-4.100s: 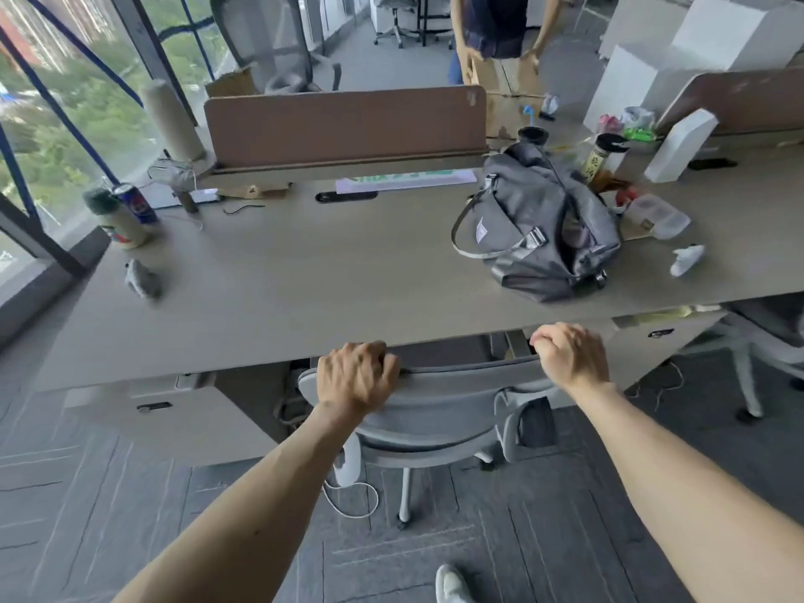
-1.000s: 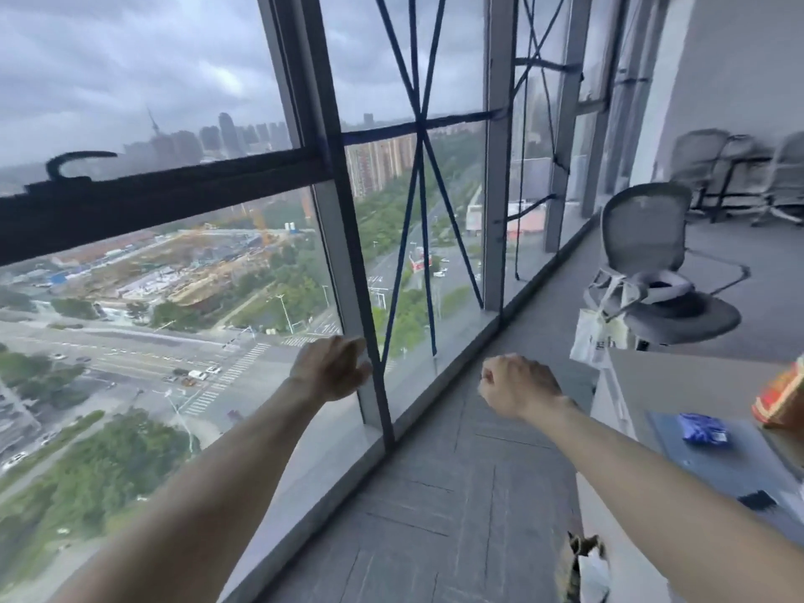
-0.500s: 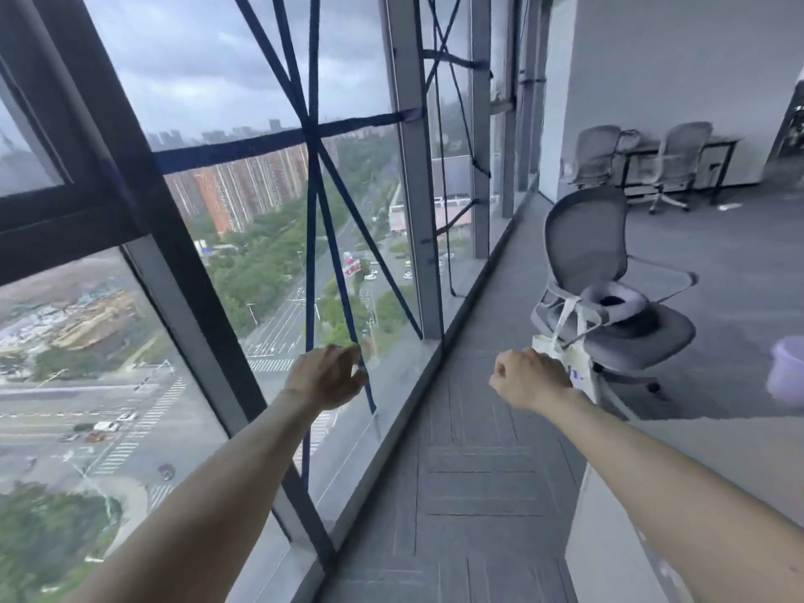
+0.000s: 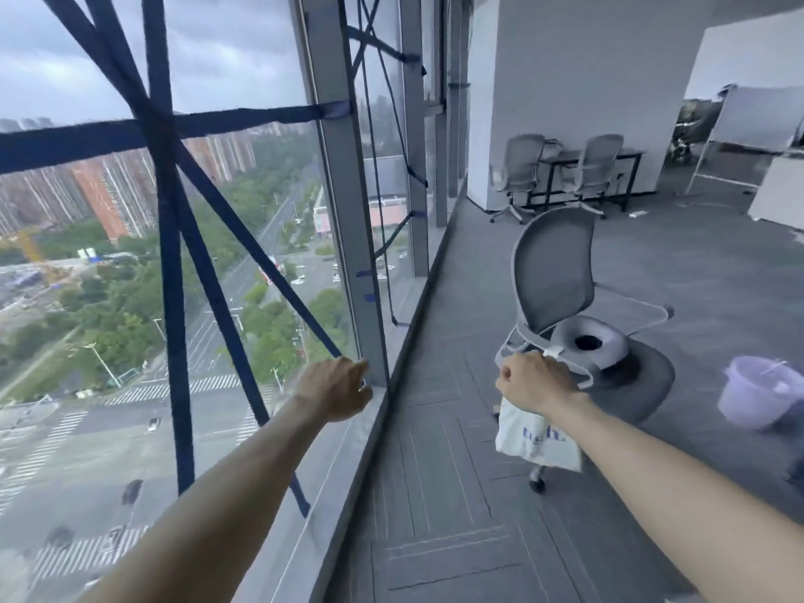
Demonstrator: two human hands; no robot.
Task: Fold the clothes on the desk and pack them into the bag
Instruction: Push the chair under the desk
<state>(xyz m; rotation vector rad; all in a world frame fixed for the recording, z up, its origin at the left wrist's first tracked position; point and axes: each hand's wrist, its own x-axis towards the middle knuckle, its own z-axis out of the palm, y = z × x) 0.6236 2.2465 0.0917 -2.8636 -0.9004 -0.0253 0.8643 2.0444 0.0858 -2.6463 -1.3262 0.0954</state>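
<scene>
Both arms stretch along the window aisle. The left hand (image 4: 333, 387) is by the glass and the right hand (image 4: 537, 383) is before a grey mesh office chair (image 4: 554, 272) — each clenched, holding nothing. A white tote bag (image 4: 528, 437) hangs from the chair, with a lilac bucket (image 4: 757, 396) to the right. The desk and clothes lie outside this view.
</scene>
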